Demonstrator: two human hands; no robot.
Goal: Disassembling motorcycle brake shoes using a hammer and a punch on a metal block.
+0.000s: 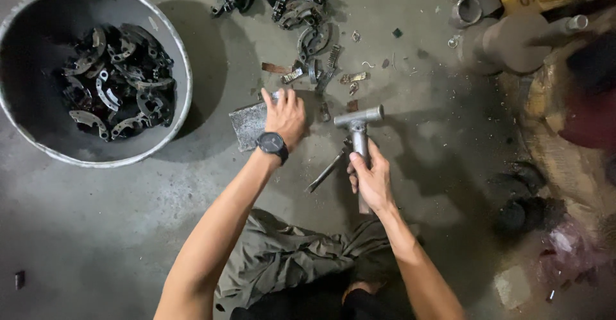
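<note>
Hammer [360, 134] clenched in right hand [372, 179], handle upright toward the body, head just right of left hand [284, 116]; left hand pressed flat on metal block [249, 125], fingers spread, gripping nothing.

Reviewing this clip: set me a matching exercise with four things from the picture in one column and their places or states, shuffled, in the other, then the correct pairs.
Things:
1. metal hammer
2. round metal tub
3. flat grey block
4. wristwatch

Places or states:
A. on the floor under the left hand
B. worn on the left wrist
C. held by its handle in the right hand
D. at far left, holding dark curved metal parts

Pairs: 1-C, 2-D, 3-A, 4-B
</note>
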